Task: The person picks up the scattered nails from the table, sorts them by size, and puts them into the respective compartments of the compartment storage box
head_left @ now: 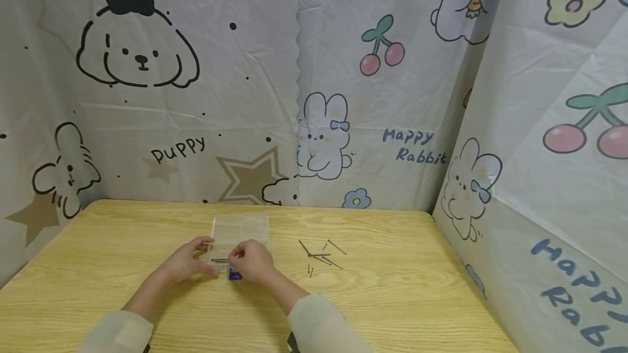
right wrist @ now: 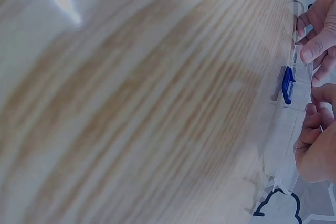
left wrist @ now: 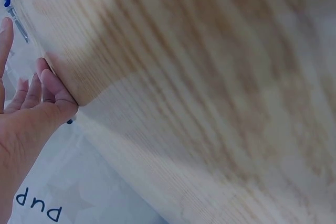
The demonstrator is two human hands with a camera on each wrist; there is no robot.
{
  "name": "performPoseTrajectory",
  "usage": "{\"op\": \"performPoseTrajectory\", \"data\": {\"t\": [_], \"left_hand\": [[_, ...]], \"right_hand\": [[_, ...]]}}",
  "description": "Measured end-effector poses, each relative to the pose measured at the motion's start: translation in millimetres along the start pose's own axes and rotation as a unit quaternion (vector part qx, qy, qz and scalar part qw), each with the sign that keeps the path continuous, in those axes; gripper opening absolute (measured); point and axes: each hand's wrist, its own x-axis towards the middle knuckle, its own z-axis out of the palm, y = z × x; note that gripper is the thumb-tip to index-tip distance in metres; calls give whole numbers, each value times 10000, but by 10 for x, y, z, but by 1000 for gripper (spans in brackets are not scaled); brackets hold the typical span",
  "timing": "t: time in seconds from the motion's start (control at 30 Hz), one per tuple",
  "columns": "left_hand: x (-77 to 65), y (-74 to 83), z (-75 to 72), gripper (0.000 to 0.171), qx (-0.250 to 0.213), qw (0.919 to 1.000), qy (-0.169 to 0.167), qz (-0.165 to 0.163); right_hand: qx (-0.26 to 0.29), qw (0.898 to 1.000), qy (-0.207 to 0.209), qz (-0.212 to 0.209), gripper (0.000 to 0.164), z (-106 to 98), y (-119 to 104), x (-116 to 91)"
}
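A clear plastic box (head_left: 240, 227) with a blue latch (head_left: 235, 274) on its near side lies on the table. At its left end my left hand (head_left: 185, 260) has thumb and fingers spread apart, fingertips at the box's edge. My right hand (head_left: 252, 260) is over the near part of the box, thumb and forefinger pinching the end of a dark nail (head_left: 219, 260) that points left. The blue latch (right wrist: 287, 85) also shows in the right wrist view, below both hands' fingertips. Right of the box, several loose nails (head_left: 321, 255) of different lengths lie scattered.
The wooden table (head_left: 392, 298) runs back to a printed cloth (head_left: 255, 97) hanging behind it. Another cloth wall (head_left: 554, 195) borders the right side.
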Motion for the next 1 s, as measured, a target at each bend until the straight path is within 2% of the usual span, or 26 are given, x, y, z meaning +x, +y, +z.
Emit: {"op": "performPoseTrajectory", "data": {"t": [0.2,0.47,1.0], "left_hand": [[16,1,18,87,31,10000,-5,-23],[13,-11,47,87,-2,10000,28,24],[32,-26,2,90,26,10000,-87,22]], "right_hand": [[187,9998,-36,23,7,-24,16,-7],[826,9962,-271,37,10,-105,61,-9],[661,9971,-256,-291,12,-439,240,-117]]}}
